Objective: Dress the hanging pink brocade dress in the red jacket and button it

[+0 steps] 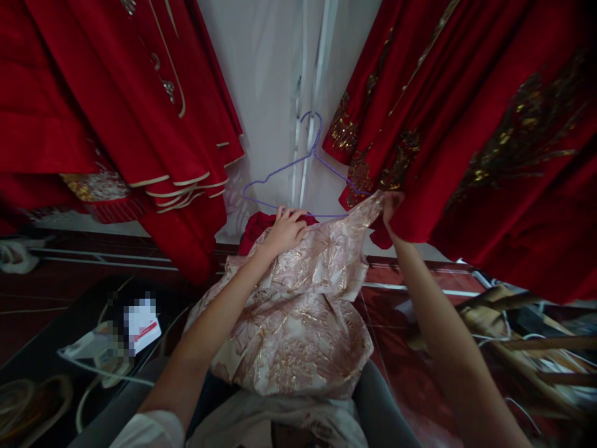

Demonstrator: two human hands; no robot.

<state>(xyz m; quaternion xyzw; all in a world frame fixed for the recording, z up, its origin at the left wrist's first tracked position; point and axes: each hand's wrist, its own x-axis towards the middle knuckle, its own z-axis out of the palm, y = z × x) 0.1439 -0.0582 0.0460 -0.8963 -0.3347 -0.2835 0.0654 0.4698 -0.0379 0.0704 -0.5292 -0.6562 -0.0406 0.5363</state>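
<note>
A pale pink dress (pixel 298 336) with a raised gold floral pattern lies across my lap, its bodice toward the wall. Above it a purple wire hanger (pixel 280 168) stands upright, its right end running into the dress's right shoulder strap. My right hand (pixel 392 204) pinches that strap at the hanger's tip. At the dress's top edge, my left hand (pixel 285 231) is closed over the fabric, its fingertips by the hanger's bottom bar. The thumb of my left hand is hidden.
Red garments hang on both sides, a plain-trimmed one (pixel 186 143) at left and a gold-embroidered one (pixel 466 143) at right. A dark table (pixel 32 336) at left bears a white box (pixel 143 326) and cables. Cluttered papers and bags (pixel 536 336) lie at right.
</note>
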